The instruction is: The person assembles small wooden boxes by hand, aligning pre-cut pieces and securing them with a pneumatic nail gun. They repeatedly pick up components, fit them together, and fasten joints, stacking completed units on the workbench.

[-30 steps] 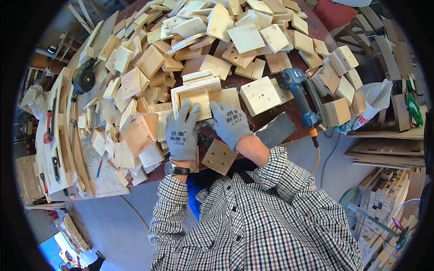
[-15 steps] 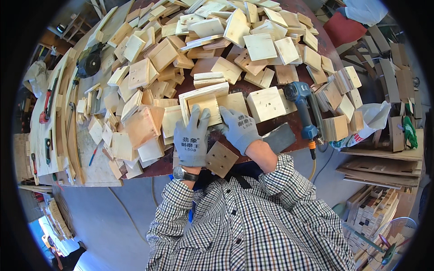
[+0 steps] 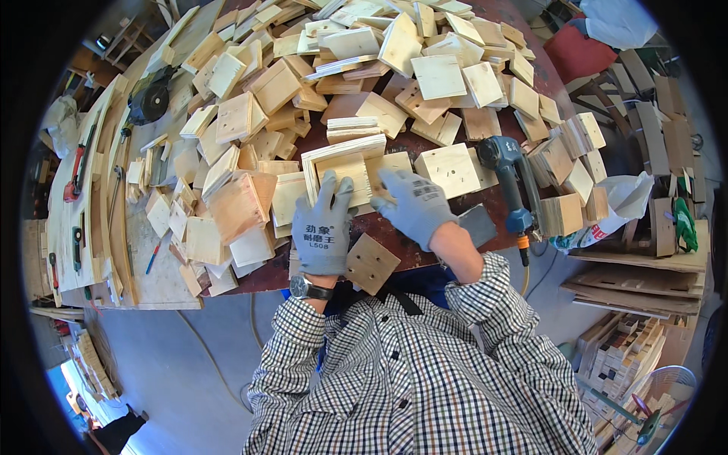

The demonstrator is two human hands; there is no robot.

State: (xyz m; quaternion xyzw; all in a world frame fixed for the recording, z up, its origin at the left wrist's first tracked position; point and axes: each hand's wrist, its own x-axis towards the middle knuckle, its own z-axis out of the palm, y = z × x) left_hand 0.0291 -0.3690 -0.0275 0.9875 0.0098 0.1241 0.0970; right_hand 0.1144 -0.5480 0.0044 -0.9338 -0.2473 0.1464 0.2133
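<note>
Gloves on, my left hand [image 3: 324, 227] and right hand [image 3: 413, 203] lie flat, fingers spread wide, on the wooden frame [image 3: 343, 163].

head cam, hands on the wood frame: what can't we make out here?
- Part of wooden frame: covered by left hand and right hand.
- Both palms: face down, so grip unclear.
- Blue power tool: its tip is hidden behind wood squares.
- Table edge: hidden under the checked sleeves.

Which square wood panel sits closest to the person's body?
The square panel with drilled holes at the table's near edge, just right of the gloved left hand. It lies alone, turned like a diamond; the others are piled farther up.
</note>
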